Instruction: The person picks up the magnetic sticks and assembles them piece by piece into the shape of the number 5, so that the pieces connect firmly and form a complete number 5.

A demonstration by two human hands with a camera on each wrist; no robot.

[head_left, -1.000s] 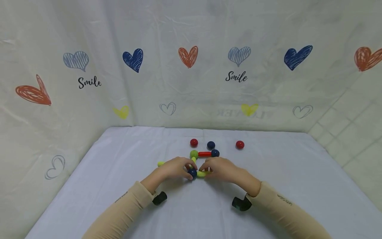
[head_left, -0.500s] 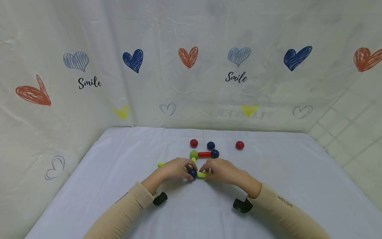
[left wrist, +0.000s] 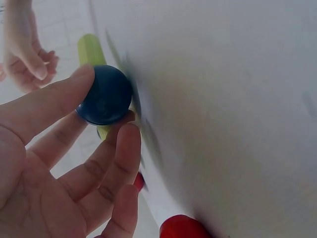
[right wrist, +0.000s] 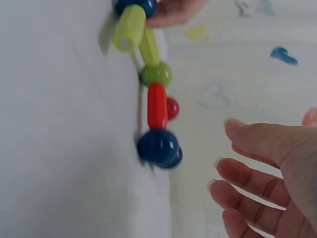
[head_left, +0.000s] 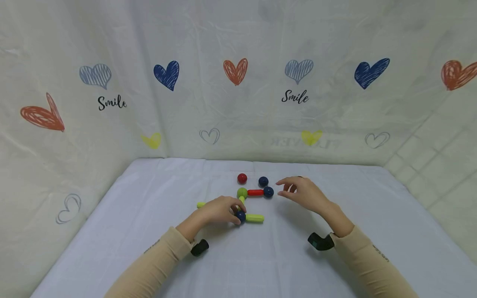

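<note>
My left hand (head_left: 220,208) pinches a dark blue ball (left wrist: 106,94) between thumb and fingers, low over the white cloth. A yellow-green stick (head_left: 255,218) points right from this ball. Another yellow-green stick (head_left: 242,199), partly hidden by the fingers, leads away to a green ball (head_left: 242,192). From there a red stick (head_left: 255,192) runs right to a second dark blue ball (head_left: 268,191). My right hand (head_left: 304,193) is raised to the right of that ball, fingers loosely bent and apart, with nothing between them, as the right wrist view also shows.
Behind the joined pieces lie a loose red ball (head_left: 242,178) and a loose dark blue ball (head_left: 263,181). A yellow-green piece (head_left: 200,204) shows past my left hand. Red pieces sit near the left wrist camera's lower edge, one large (left wrist: 183,228). A heart-printed curtain (head_left: 261,107) hangs behind the table.
My right hand has let go of the yellow-green stick and moved right and away from me. It now covers where a red ball lay. The left hand keeps its grip.
</note>
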